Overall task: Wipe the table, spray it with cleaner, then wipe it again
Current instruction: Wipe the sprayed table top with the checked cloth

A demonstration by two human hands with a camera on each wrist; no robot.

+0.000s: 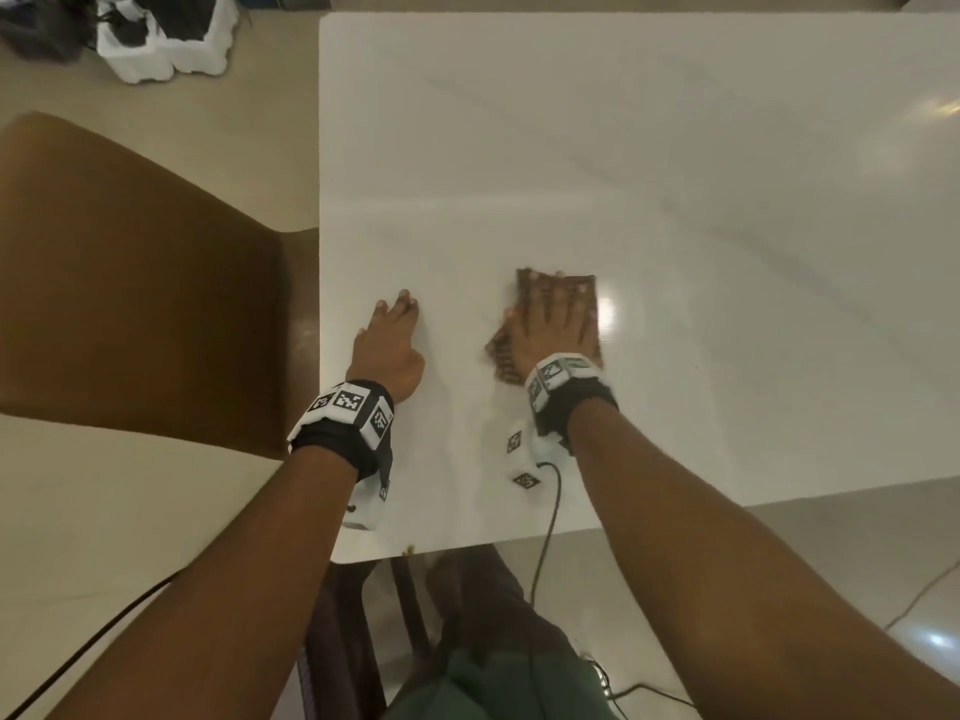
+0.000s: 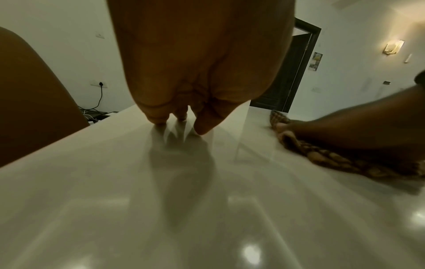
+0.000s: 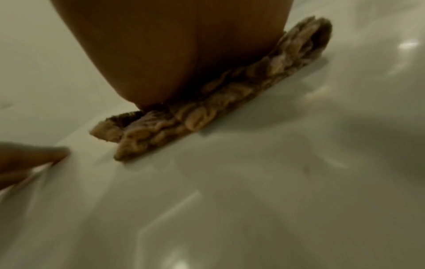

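Observation:
A glossy white table fills the head view. A brown textured cloth lies flat on it near the front. My right hand presses down on the cloth with spread, straight fingers. From the right wrist view the cloth shows as a folded, ribbed edge under the palm. My left hand rests on the bare table to the left of the cloth, fingertips touching the surface, holding nothing. No spray bottle is in view.
A brown chair stands against the table's left edge. White packing pieces with dark items lie on the floor at the far left. Cables hang from the wrist cameras over the front edge.

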